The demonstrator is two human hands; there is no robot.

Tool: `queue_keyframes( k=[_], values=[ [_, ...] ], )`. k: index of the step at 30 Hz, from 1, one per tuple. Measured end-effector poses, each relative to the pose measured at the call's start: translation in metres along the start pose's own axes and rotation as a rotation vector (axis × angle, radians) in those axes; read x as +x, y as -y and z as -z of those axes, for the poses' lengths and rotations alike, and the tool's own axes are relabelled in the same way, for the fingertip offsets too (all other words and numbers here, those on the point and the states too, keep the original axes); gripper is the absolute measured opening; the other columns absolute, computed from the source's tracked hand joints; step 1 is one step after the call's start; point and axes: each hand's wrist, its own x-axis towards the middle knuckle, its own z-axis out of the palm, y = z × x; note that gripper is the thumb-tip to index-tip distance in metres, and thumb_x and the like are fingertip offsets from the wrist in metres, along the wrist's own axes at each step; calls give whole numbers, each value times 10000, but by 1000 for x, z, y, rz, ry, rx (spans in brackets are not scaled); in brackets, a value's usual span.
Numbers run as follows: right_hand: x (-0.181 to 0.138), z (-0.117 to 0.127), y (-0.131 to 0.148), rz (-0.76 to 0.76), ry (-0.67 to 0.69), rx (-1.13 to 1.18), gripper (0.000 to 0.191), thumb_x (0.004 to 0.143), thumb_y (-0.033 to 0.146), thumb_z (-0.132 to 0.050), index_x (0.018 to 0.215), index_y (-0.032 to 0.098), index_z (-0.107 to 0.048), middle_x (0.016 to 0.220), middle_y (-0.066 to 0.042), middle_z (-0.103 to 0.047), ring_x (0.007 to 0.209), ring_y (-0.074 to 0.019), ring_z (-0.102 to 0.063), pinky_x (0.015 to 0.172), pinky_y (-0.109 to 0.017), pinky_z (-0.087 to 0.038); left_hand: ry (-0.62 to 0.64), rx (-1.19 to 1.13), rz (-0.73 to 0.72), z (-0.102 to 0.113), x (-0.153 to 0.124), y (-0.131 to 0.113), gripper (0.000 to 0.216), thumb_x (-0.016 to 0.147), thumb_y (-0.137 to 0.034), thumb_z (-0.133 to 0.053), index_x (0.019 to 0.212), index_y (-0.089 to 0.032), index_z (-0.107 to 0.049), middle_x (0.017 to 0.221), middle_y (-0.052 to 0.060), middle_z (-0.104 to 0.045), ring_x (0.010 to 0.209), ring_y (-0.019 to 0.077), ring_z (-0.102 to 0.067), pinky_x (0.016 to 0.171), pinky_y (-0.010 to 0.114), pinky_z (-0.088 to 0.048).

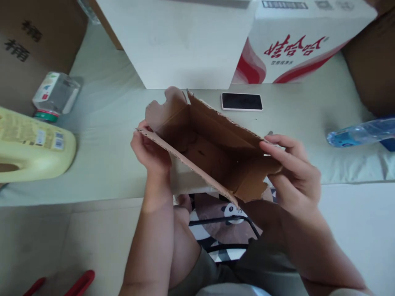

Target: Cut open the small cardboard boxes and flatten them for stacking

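Observation:
A small brown cardboard box (210, 148), half folded and open on top, is held up between my two hands over the edge of a pale cushioned surface (108, 144). My left hand (151, 150) grips the box's left wall, fingers curled around its edge. My right hand (293, 168) pinches the right flap, thumb on top and fingers stretched along it. The inside of the box looks bare.
A dark phone (241, 101) lies just behind the box. A large white carton (185, 41) and a red-and-white printed carton (296, 45) stand at the back. A yellow jug (31, 144) and a small bottle (55, 96) lie left, a blue water bottle (361, 131) right. Red handles (77, 283) lie on the floor.

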Motion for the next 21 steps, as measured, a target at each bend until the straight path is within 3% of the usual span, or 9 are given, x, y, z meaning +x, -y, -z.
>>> queue_keyframes(
  k=[3,6,9,12,14,16,18,21],
  values=[
    [0,2,-12,-22,-2,-64,512,890,226,-604,1359,408,-703,1405,-53,-675,1337,-328,-642,1118,-569,-549,24,57,15,-12,-9,9,459,906,-599,-635,696,-213,-503,901,57,-630,1060,253,-644,881,327,-561],
    [-2,-2,-32,-26,-8,-100,547,902,277,-662,1433,402,-628,1388,-64,-690,1323,-331,-644,1136,-574,-535,191,79,-36,-14,-13,18,525,851,-736,-640,809,-213,-636,1027,63,-690,1186,280,-660,984,355,-560],
    [-5,-9,-51,50,-139,-2,763,885,276,-708,1567,476,-427,1488,-31,-609,1381,-311,-597,1188,-563,-493,403,138,-125,-5,-9,27,645,751,-830,-690,999,-236,-731,1137,61,-723,1259,306,-654,1059,405,-542],
    [-5,-17,-61,143,-230,179,953,854,271,-754,1619,514,-241,1459,-10,-620,1272,-282,-664,1149,-547,-529,540,206,-207,5,-2,34,640,802,-820,-652,1111,-270,-761,1145,50,-749,1231,305,-677,1101,449,-527],
    [-4,-20,-62,128,-226,258,848,852,271,-765,1564,466,-347,1340,-15,-688,1129,-265,-722,1027,-509,-605,578,226,-243,9,0,35,570,876,-776,-604,1120,-290,-774,1173,45,-757,1234,297,-686,1134,456,-510],
    [-3,-22,-60,82,-240,299,593,869,274,-759,1403,385,-526,1251,-25,-725,1088,-259,-739,954,-475,-633,603,227,-253,9,0,35,514,910,-738,-596,1109,-302,-782,1240,42,-752,1272,298,-680,1167,456,-492],
    [-3,-24,-59,47,-268,322,367,893,267,-741,1232,328,-613,1207,-34,-745,1122,-262,-740,969,-469,-625,626,208,-243,7,-2,34,487,926,-722,-594,1106,-312,-786,1283,39,-749,1299,302,-677,1184,461,-484],
    [-3,-27,-58,41,-319,353,252,914,248,-710,1147,308,-633,1168,-31,-759,1135,-250,-741,1010,-467,-602,645,168,-219,5,-5,32,409,964,-650,-591,1111,-332,-802,1268,16,-771,1267,274,-701,1165,442,-506]
  ],
)
